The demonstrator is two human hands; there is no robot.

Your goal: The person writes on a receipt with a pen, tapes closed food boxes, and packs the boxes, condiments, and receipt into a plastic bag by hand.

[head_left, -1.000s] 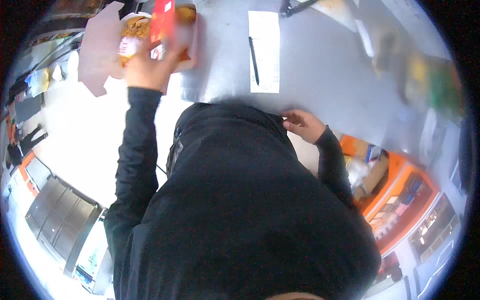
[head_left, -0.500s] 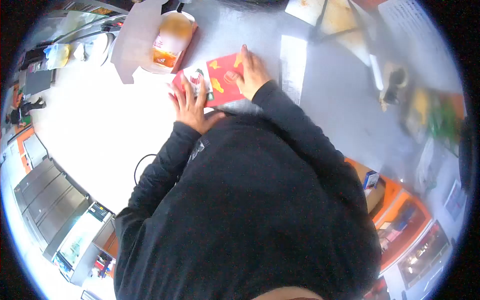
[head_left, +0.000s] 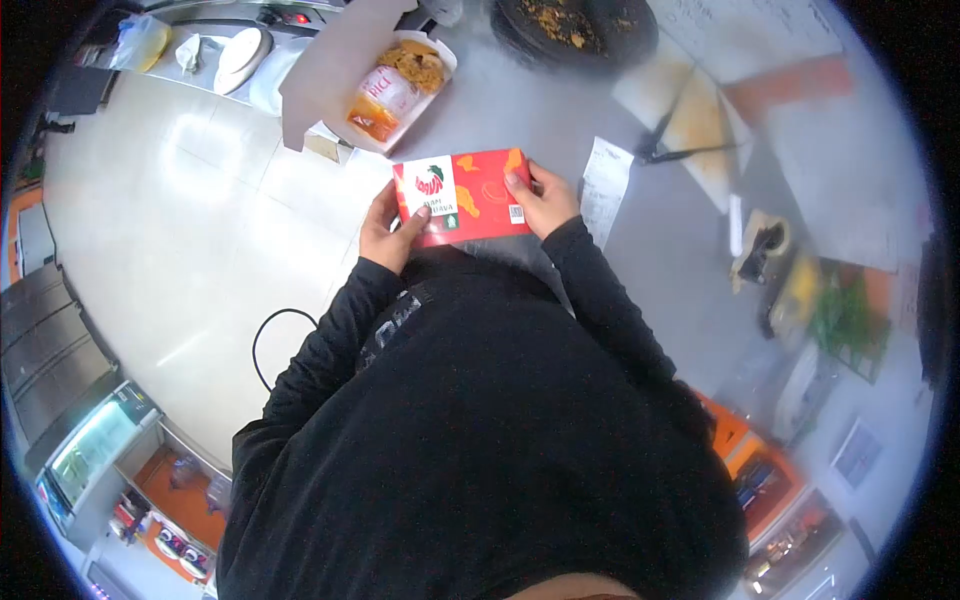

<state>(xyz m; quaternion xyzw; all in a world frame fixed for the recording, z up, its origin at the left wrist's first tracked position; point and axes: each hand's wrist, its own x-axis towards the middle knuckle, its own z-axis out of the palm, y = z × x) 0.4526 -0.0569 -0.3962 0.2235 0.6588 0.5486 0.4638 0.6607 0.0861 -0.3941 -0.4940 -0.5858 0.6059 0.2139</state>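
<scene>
A red cardboard food box (head_left: 485,212) with a white label and orange chicken pictures is held in front of my body at the counter's edge. My left hand (head_left: 392,228) grips its left end, thumb on top and fingers mostly hidden behind. At the right end, my right hand (head_left: 548,203) holds it the same way, thumb over the printed face. Just beyond stands an open takeaway box (head_left: 440,82) with its lid raised. Inside it are a wrapped rice pack (head_left: 388,98) and a piece of fried chicken (head_left: 415,65).
A paper receipt (head_left: 604,185) lies on the grey counter (head_left: 650,260) to the right. Farther back sits a dark round pan (head_left: 575,28) with brown crumbs. A tape dispenser (head_left: 762,248) rests at the right. Tiled floor (head_left: 200,240) stretches off to the left.
My hands have gone from lying spread on the red box to gripping its two ends, thumbs on top. The view has shifted, showing the takeaway box and pan more fully.
</scene>
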